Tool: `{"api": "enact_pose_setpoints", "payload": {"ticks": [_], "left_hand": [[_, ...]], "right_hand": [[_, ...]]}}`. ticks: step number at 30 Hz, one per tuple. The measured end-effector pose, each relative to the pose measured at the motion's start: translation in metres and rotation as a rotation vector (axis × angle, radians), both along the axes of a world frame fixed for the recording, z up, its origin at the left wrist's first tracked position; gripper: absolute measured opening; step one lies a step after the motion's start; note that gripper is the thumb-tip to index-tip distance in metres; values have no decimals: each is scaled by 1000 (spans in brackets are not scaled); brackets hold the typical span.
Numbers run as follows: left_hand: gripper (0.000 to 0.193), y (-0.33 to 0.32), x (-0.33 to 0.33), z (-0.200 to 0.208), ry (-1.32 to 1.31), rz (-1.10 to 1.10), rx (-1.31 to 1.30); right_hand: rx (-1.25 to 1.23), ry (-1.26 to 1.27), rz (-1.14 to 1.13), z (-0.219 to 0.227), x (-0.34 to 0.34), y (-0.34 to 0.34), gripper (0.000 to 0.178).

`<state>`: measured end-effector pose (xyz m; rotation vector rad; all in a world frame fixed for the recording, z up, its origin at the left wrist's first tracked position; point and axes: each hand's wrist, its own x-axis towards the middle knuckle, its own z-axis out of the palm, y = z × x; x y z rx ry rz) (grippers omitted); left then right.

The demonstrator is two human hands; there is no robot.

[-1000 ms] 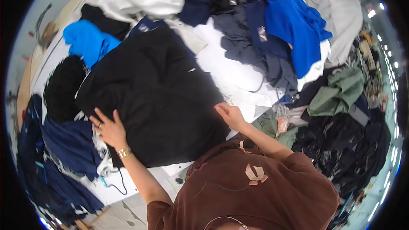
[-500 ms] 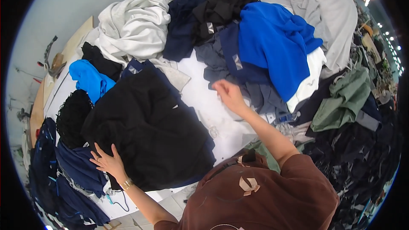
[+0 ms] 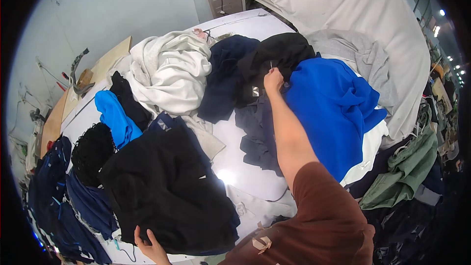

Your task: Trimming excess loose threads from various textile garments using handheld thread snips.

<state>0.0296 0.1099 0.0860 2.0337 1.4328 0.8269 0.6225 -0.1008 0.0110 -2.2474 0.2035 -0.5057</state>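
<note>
- Because the black cloth (image 3: 167,186) lay nearest on the white table (image 3: 230,142), a long reach probably called for light pressure, lest its layers slide
- Left hand (image 3: 151,248), thumb and fingers parted, touched its near edge
- Right hand (image 3: 273,79), fingers bunched, seemingly pinched a small pale piece (image 3: 271,64), too small to name, at the farther black bundle (image 3: 289,44) beside the blue cloth (image 3: 328,103)
</note>
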Motion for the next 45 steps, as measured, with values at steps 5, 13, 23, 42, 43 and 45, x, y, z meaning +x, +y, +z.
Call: {"api": "enact_pose_setpoints", "payload": {"ticks": [5,13,23,42,43,45], "left_hand": [[31,0,29,-11,-252,-270,-198],[37,-63,147,-21,-455,-640,-776],[60,-165,209,-81,-539,-724,-1500],[41,-112,140,-98,-337,-559,-886],[44,-108,141,-89,-440,-473,-991],[48,-97,143,-85,-556,-393,-1056]], "right_hand": [[207,-474,265,27,-82,-9,7],[616,42,946,126,-295,-105,13],[-38,1063,1604,138,-347,-134,26],[583,510,1142,16,-239,6,13],[674,600,1236,56,-262,-4,7],[549,511,1507,102,-287,-28,10]]}}
